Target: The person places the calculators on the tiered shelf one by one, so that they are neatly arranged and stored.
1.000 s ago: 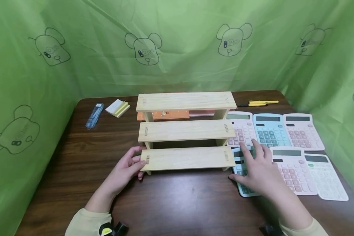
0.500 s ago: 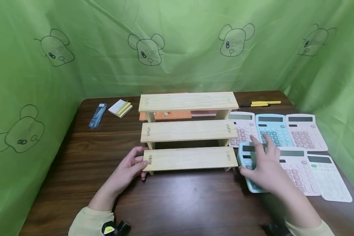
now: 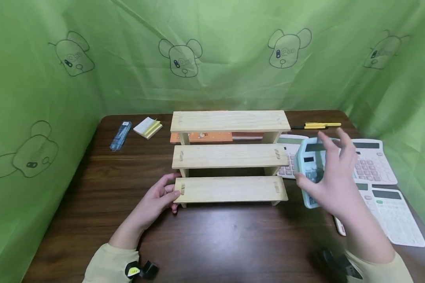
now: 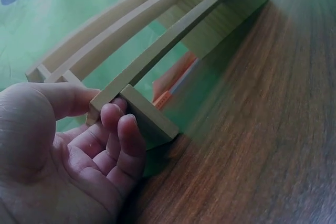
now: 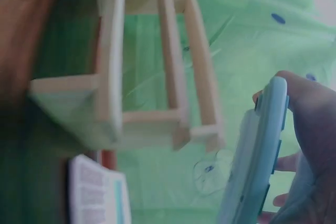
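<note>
Light-blue calculator (image 3: 312,168) being held tilted above the dark table (image 3: 230,243), right hand (image 3: 334,177) gripping it between thumb and fingers, three-tier wooden shelf (image 3: 230,156) standing just left, left hand (image 3: 157,200) pinching its lowest board (image 3: 230,189), white calculator (image 3: 398,216) lying beside the right forearm (image 3: 366,232)

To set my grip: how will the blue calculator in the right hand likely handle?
The blue calculator is probably stiff, showing no sag in the right hand. It may slip, since its edge looks smooth and rounded. It seems unlikely to roll, being a flat slab.
</note>
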The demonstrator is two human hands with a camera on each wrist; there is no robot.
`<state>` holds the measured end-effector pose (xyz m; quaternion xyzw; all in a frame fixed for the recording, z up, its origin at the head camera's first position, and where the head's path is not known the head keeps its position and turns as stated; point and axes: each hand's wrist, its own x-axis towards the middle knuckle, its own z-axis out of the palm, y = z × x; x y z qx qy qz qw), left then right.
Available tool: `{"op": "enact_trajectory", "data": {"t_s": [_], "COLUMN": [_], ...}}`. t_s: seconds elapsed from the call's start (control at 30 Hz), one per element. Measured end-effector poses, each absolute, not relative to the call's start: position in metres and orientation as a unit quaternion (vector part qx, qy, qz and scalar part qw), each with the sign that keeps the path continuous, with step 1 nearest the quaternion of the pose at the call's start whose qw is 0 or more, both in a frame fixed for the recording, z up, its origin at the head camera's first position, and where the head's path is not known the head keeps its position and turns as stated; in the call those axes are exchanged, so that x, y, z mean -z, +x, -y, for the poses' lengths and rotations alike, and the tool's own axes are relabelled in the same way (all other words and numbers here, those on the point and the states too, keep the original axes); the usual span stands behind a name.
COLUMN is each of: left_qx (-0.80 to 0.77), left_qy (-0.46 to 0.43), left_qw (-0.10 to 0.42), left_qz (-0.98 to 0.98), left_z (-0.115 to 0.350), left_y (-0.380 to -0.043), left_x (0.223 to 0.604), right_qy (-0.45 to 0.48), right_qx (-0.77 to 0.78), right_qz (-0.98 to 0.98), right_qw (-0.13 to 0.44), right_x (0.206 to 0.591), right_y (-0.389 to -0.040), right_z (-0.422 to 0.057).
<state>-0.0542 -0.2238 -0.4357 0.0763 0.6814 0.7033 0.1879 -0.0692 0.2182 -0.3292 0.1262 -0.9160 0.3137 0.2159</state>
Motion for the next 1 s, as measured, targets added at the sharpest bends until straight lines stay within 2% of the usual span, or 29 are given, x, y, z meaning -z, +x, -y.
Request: {"op": "enact_trajectory", "data": {"t_s": [0.17, 0.5, 0.77, 1.0], "left_qx": [-0.698, -0.698, -0.702, -0.705], "left_qy": [0.073, 0.095, 0.087, 0.101], "left_qw": [0.184, 0.173, 0.191, 0.178], "left_qz": [-0.688, -0.689, -0.681, -0.679], "left_z": [0.226, 0.230, 0.220, 0.219], "left_y": [-0.058, -0.064, -0.059, -0.052], "left_x": [0.432, 0.430, 0.438, 0.443], "right_qy": [0.165, 0.205, 0.179, 0.200], "right_qx": [-0.306, -0.258, -0.225, -0.193], "right_qz": [0.896, 0.896, 0.928, 0.932], "right_qw": [0.278, 0.296, 0.235, 0.231], "right_x": [0.299, 0.264, 0.268, 0.276], "right_y": [-0.089, -0.116, -0.124, -0.130], "right_z": [-0.193, -0.141, -0.117, -0.098]}}
